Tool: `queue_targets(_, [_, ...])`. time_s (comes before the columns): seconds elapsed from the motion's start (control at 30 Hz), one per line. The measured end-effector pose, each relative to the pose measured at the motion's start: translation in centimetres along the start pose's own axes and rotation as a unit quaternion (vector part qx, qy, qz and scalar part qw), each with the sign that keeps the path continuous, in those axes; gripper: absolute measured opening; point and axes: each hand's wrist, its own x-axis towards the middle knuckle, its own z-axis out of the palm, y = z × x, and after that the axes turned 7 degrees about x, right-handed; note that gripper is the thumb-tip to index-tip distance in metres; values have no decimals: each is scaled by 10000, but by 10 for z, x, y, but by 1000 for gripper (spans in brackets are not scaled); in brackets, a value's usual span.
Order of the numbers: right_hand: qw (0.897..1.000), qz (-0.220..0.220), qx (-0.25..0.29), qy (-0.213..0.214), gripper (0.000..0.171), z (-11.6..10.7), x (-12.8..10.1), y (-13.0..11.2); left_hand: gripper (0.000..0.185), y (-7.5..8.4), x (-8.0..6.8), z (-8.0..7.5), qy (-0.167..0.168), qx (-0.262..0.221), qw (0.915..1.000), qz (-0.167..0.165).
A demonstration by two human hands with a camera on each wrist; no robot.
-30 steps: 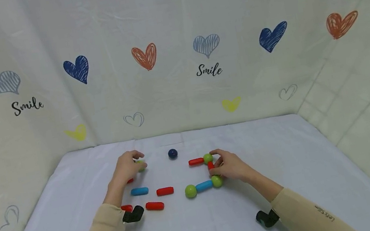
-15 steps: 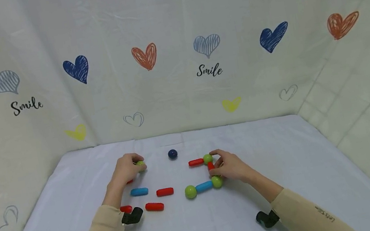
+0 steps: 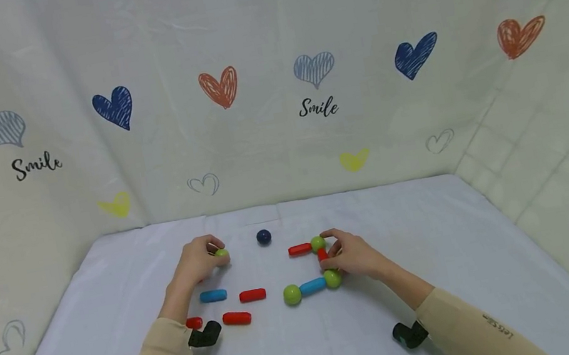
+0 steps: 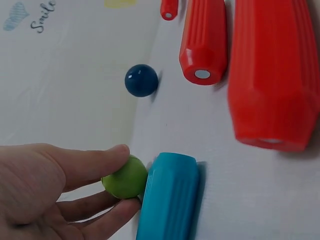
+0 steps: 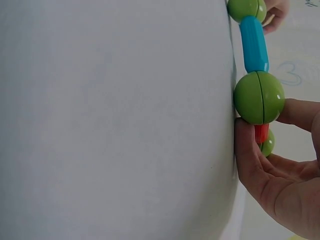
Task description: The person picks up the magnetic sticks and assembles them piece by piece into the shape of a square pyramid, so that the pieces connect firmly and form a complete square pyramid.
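Rods and balls lie mid-bench: the right hand (image 3: 352,256) pinches the red rod (image 3: 323,254) of the joined chain (image 3: 312,285), and should keep it steady; farther back, the left hand (image 3: 198,261) grips a loose green ball (image 3: 221,253), best carried level past the dark blue ball (image 3: 263,237).

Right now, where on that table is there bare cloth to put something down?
The table's right part, beyond the right hand, is bare, as is the near strip between the two sleeves. The far edge behind the dark blue ball is bare too. It is crowded around the left hand and the loose red sticks.
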Motion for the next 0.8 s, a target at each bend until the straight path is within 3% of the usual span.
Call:
queue_targets(0.4, [10000, -39, 63, -17, 64, 0, 1, 1, 33, 11, -3, 6, -112, -48, 9999, 35])
queue_targets(0.8, [10000, -1, 65, 2, 65, 0, 1, 3, 37, 23, -5, 13, -415, -229, 9976, 498])
